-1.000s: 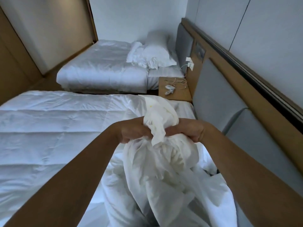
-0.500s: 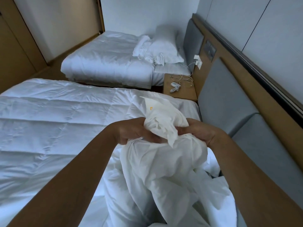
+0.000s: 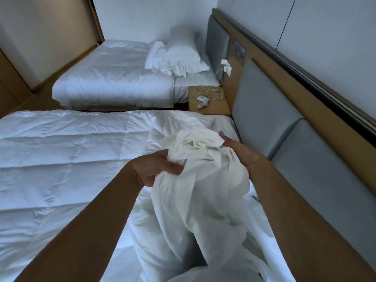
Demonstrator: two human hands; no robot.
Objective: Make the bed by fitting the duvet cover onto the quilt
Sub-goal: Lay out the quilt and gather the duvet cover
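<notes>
Two single beds fill this narrow room, set against a grey padded headboard (image 3: 264, 110) with wooden trim that runs down the right side of the frame. On the near bed a white stitched quilt (image 3: 61, 159) lies spread flat across the left and centre of the picture. Bunched on top of it, from the centre down to the bottom edge, is the crumpled white fabric duvet cover (image 3: 199, 210) — it rises in a thick twisted column between the person's two bare forearms.

At the top of that column, the left hand (image 3: 156, 169) grips the cloth from the left, fingers curled into the folds and thumb lying across the front. On the other side, the right hand (image 3: 242, 151) lies against the bundle with its fingers fairly straight, pressing the gathered cloth rather than clenching it; a creased cream-white tuft sticks up between the two hands.

Beyond the near bed, in the upper middle, a small wooden bedside table (image 3: 215, 106) carries a white remote-like gadget (image 3: 202, 100) and loose pale cables (image 3: 213, 92). Behind it the far bed — upper centre — holds a white pillow (image 3: 183, 55) and some rumpled white linen (image 3: 156, 60).
</notes>
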